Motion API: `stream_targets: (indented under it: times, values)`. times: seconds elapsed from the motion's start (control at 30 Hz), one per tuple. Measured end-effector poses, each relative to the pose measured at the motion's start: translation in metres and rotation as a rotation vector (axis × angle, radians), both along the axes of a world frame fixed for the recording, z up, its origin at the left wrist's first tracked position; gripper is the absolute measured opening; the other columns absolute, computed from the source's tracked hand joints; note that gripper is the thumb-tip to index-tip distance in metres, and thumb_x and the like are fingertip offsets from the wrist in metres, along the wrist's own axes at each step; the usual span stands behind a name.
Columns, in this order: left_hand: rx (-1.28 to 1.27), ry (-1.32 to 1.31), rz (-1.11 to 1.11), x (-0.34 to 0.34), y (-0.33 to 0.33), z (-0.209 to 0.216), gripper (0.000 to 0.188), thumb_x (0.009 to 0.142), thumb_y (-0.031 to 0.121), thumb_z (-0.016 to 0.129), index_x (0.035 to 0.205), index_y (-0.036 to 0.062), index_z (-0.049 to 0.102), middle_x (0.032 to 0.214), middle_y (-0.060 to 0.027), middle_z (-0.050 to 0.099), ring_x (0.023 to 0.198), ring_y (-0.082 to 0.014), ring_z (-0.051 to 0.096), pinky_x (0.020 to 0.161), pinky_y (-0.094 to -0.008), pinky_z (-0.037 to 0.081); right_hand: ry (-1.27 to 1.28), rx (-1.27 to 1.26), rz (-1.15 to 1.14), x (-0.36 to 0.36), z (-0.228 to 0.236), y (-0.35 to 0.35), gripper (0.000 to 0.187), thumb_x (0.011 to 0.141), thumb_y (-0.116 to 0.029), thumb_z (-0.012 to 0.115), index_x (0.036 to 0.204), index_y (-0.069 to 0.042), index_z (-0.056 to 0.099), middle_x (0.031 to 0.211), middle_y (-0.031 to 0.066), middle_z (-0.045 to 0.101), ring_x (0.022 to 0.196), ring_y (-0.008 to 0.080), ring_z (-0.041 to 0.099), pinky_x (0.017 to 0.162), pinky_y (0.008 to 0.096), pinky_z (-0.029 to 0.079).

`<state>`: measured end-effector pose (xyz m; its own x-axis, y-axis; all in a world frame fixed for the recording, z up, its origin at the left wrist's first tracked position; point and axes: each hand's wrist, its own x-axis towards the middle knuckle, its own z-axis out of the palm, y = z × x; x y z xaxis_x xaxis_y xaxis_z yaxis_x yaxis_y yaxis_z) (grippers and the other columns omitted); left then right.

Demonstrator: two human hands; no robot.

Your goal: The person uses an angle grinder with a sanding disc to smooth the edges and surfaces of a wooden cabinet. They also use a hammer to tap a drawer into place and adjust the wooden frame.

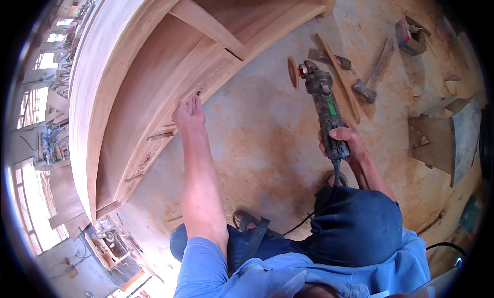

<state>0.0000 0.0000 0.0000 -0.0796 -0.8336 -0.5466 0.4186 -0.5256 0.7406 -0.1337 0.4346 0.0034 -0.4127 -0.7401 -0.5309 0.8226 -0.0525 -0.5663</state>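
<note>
My right hand is wrapped round the rear of a dark angle grinder. The grinder points away from me, and a thin orange-brown disc at its head stands edge-on, apart from the wood. At the left, a large pale wooden furniture piece with a curved edge fills the view. On its long lower rail is a carved panel. My left hand reaches to this rail, fingers stretched out and fingertips touching the wood beside the carving. Part of its fingers is hidden from above.
A thin wooden strip and a hammer-like tool lie on the dusty floor. Farther right are a small open cardboard box and a wooden stool-like block. The grinder's cord runs past my knees and sandalled feet.
</note>
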Motion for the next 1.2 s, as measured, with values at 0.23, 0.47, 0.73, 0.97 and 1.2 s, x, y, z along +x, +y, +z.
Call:
stream_targets:
  times: [0.23, 0.47, 0.73, 0.97, 1.2]
  values:
    - [-0.065, 0.049, 0.095, -0.025, 0.025, 0.005, 0.049, 0.105, 0.015, 0.052, 0.145, -0.0054, 0.034, 0.147, -0.0288, 0.038, 0.135, -0.0390, 0.045, 0.112, -0.0462, 0.048, 0.035, 0.042, -0.018, -0.007, 0.001, 0.001, 0.065, 0.069, -0.027, 0.076, 0.123, 0.001, 0.054, 0.086, 0.0158, 0.065, 0.064, 0.0261, 0.066, 0.053, 0.0377, 0.054]
    - [-0.151, -0.089, 0.041, -0.010, 0.016, 0.003, 0.046, 0.106, 0.017, 0.052, 0.141, -0.0078, 0.036, 0.143, -0.0280, 0.041, 0.135, -0.0392, 0.046, 0.112, -0.0460, 0.049, 0.010, 0.000, -0.005, 0.001, -0.004, -0.001, 0.050, 0.071, -0.024, 0.075, 0.109, 0.001, 0.055, 0.088, 0.0156, 0.066, 0.066, 0.0262, 0.067, 0.057, 0.0391, 0.056]
    - [-0.046, -0.069, -0.226, -0.004, 0.049, 0.008, 0.050, 0.105, 0.020, 0.055, 0.140, -0.0101, 0.038, 0.132, -0.0279, 0.053, 0.127, -0.0389, 0.055, 0.110, -0.0453, 0.050, 0.003, -0.018, -0.032, -0.005, -0.005, 0.000, 0.049, 0.075, -0.025, 0.075, 0.112, 0.001, 0.054, 0.087, 0.0158, 0.067, 0.068, 0.0249, 0.069, 0.057, 0.0371, 0.058]
    - [0.141, 0.029, -0.959, -0.019, 0.271, 0.005, 0.026, 0.101, 0.032, 0.058, 0.103, 0.0082, 0.069, 0.097, -0.0066, 0.071, 0.089, -0.0195, 0.066, 0.081, -0.0371, 0.053, 0.010, -0.036, 0.069, 0.014, -0.005, -0.005, 0.047, 0.076, -0.029, 0.073, 0.109, 0.002, 0.058, 0.086, 0.0145, 0.068, 0.067, 0.0238, 0.068, 0.057, 0.0358, 0.057]
    - [0.279, 0.179, -0.749, -0.045, 0.322, 0.007, 0.049, 0.098, 0.050, 0.064, 0.096, 0.0017, 0.062, 0.082, -0.0102, 0.069, 0.070, -0.0209, 0.067, 0.065, -0.0366, 0.055, 0.119, 0.023, 0.375, 0.004, 0.015, 0.005, 0.051, 0.073, -0.031, 0.073, 0.108, 0.004, 0.061, 0.082, 0.0157, 0.068, 0.066, 0.0262, 0.068, 0.058, 0.0360, 0.058]
